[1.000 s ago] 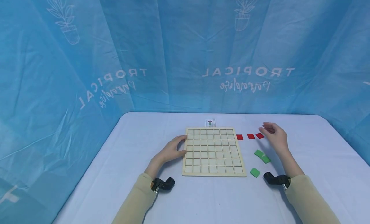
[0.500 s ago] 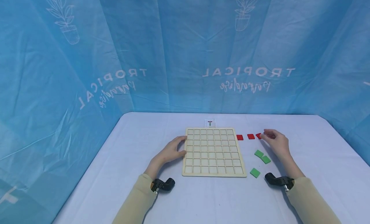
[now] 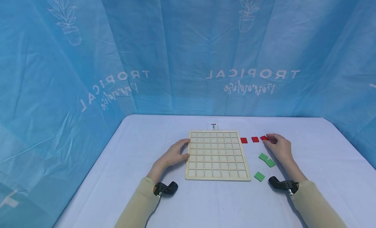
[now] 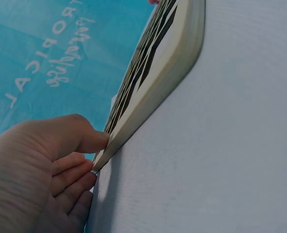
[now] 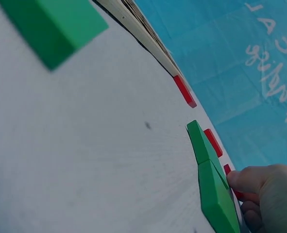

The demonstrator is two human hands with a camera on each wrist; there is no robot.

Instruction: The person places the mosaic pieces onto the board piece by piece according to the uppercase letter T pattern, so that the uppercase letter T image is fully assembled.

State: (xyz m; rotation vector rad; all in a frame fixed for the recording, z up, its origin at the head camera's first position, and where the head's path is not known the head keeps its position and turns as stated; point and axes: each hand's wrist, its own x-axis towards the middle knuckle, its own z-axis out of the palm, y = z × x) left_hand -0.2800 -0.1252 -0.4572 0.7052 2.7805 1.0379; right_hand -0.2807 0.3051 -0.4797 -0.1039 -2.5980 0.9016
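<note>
My left hand (image 3: 174,153) rests at the left edge of a pale wooden grid board (image 3: 215,155). In the left wrist view its thumb lies against the board's rim (image 4: 155,90), fingers loosely extended. On the right, my right hand (image 3: 280,149) pinches the rightmost red square tile (image 3: 263,138) between thumb and fingers, at table level; the right wrist view shows the thumb (image 5: 250,178) over its red edge. Two more red tiles, a middle one (image 3: 255,139) and one beside the board (image 3: 244,140), lie in line to the left. The board's square cells hold no tiles.
Two green tiles (image 3: 266,159) touch near my right wrist, and another green tile (image 3: 259,176) lies by the board's near right corner. A small card (image 3: 213,125) with a red and green T pattern sits behind the board. A blue curtain (image 3: 188,58) bounds the white table.
My right hand has lowered to the rightmost red tile, and its thumb and fingers have closed on it. The left hand and the board have stayed in place.
</note>
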